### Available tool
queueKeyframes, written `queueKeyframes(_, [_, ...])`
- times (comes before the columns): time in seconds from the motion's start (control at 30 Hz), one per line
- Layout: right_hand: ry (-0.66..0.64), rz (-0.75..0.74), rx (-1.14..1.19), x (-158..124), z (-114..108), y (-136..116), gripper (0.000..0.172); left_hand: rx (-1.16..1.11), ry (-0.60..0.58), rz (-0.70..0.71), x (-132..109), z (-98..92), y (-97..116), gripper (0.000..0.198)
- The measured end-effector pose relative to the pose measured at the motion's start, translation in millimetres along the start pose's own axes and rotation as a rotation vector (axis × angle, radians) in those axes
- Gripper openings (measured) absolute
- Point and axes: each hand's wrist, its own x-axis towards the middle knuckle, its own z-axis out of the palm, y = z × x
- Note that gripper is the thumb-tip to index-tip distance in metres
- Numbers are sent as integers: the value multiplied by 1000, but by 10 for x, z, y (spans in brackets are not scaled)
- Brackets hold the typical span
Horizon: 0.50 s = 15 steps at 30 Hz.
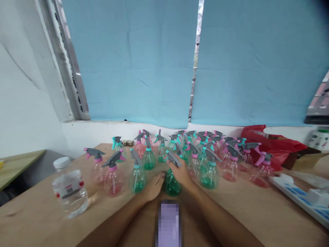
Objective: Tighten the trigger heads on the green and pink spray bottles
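Note:
Near the middle of the table stands a green spray bottle (pixel 172 184) with a grey and teal trigger head. My right hand (pixel 182 173) is closed around its upper part, just under the head. My left hand (pixel 153 187) is low at the bottle's left side, thumb uppermost and close to it. Its other fingers are hidden, and whether it touches the bottle is unclear. Left of that hand stands another green spray bottle (pixel 138 178). To the right of my right hand is a green spray bottle (pixel 209 177) with a teal collar.
Several pink and green spray bottles crowd the back. Two pink ones, including a pink spray bottle (pixel 113 181), stand left. A clear water bottle (pixel 70 193) is at far left. A red plastic bag (pixel 275 145) and a white power strip (pixel 295 192) lie right. A blurred purple object (pixel 168 224) is in front.

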Motion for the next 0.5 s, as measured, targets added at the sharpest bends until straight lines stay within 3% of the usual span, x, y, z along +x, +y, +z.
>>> queueKeyframes(0.2, [106, -87, -56, -93, 24, 16, 27, -46, 107, 10, -36, 17, 121, 50])
queueKeyframes(0.33, [-19, -125, -120, -196, 88, 119, 30, 48, 105, 60, -70, 77, 135, 66])
queueKeyframes(0.5, [-198, -112, -119, -287, 214, 295, 45, 230, 323, 96, -72, 97, 135, 72])
